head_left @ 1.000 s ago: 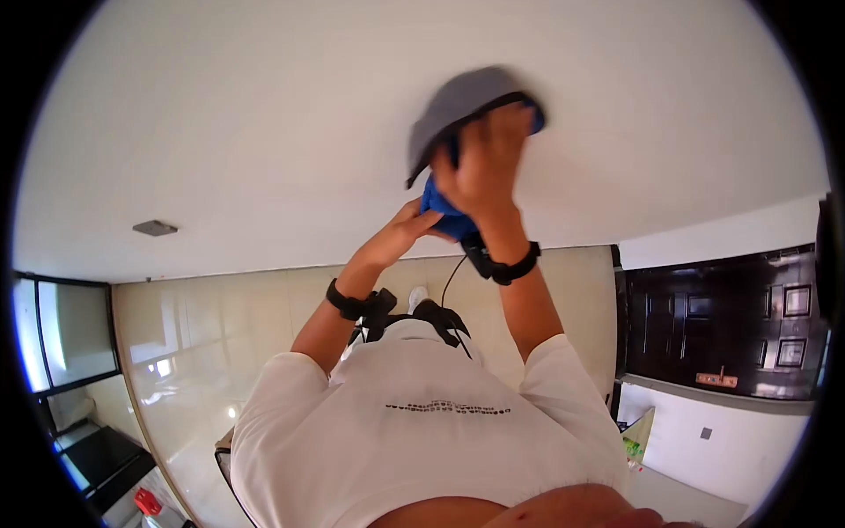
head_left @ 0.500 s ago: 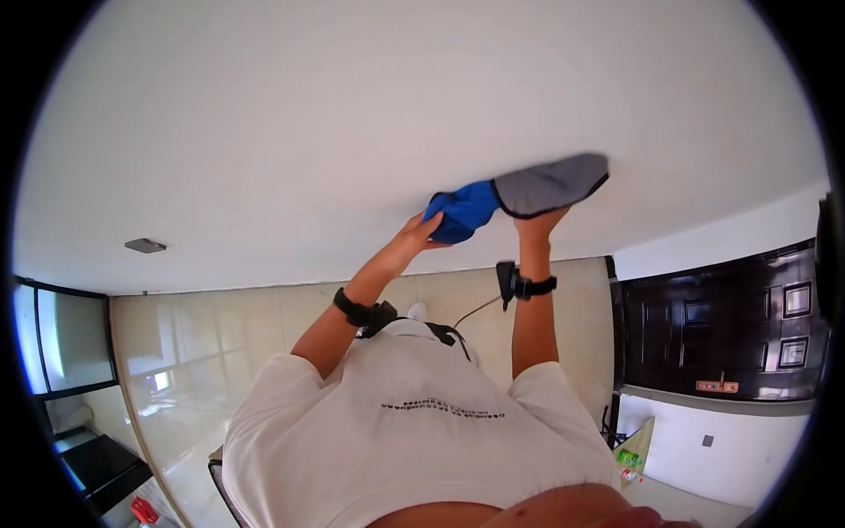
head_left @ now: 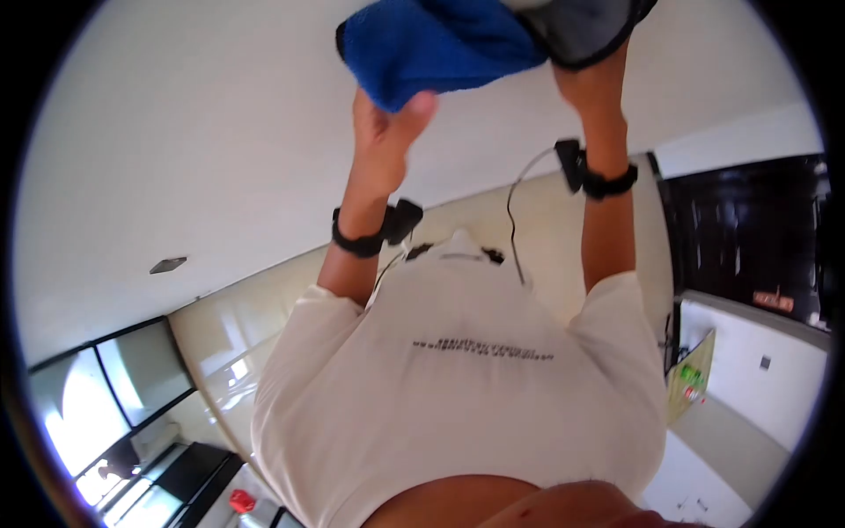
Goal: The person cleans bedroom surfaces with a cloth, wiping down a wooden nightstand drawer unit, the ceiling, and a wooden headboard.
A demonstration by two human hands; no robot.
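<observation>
A blue and grey cloth (head_left: 440, 48) with black edging spans both hands at the top of the view, partly cut off by the frame. My left hand (head_left: 385, 141) is at the lower left corner of its blue part, with the thumb sticking out below the edge and the fingers mostly hidden behind the fabric. Under the grey part is my right hand (head_left: 598, 84), its fingers covered by the cloth it holds. Each wrist wears a black strap with a small device.
A pale wall (head_left: 220, 132) fills the upper view, with a small grey plate (head_left: 168, 265) on it. Below are the tiled floor (head_left: 299, 255) and, at the right, a dark door (head_left: 748, 229). Dark-framed windows and a red-capped bottle (head_left: 242, 502) are at lower left.
Both hands and the cloth have moved up in view, and the blue part looks larger and more spread out. The view has tilted. Earlier, the left thumb lay on the cloth.
</observation>
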